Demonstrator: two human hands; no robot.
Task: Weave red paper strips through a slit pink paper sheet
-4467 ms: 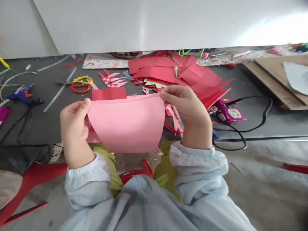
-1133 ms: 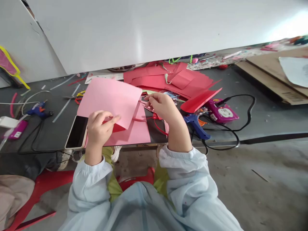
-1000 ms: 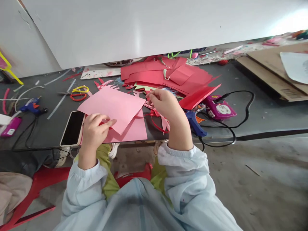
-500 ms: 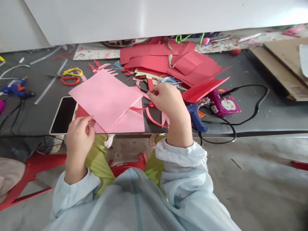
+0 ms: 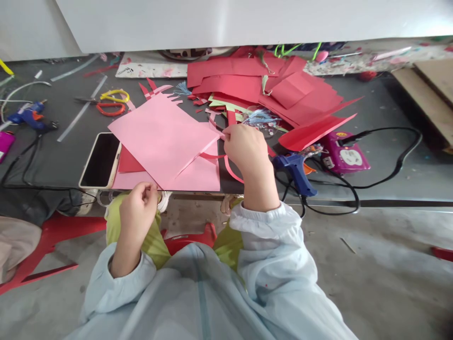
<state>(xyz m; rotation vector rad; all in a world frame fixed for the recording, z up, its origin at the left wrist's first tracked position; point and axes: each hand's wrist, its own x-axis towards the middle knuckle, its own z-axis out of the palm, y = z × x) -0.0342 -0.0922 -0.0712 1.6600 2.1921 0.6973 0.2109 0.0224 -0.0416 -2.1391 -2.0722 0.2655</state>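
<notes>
A square sheet of pink paper (image 5: 161,137) lies turned like a diamond, with a narrow folded strip along its lower right edge. My right hand (image 5: 247,148) is closed, its fingers pinching the sheet's right corner by that fold. At the table's front edge my left hand (image 5: 139,206) is closed at the sheet's lower corner; its fingertips partly hide what they grip. Beneath the sheet lie another pink sheet (image 5: 207,179) and a piece of red paper (image 5: 128,161). Curved red-pink paper strips (image 5: 231,171) lie below my right hand.
A phone (image 5: 100,159) and scissors (image 5: 111,101) lie to the left, with a blue glue gun (image 5: 30,115) beyond. Red paper pieces (image 5: 297,101) are piled behind. At right are another blue glue gun (image 5: 299,172), a purple power socket (image 5: 348,153), cables and cardboard (image 5: 424,101).
My left hand has moved right and slightly down, from the sheet's lower left edge to its lower corner. My right hand stays at the right corner. The view has shifted slightly.
</notes>
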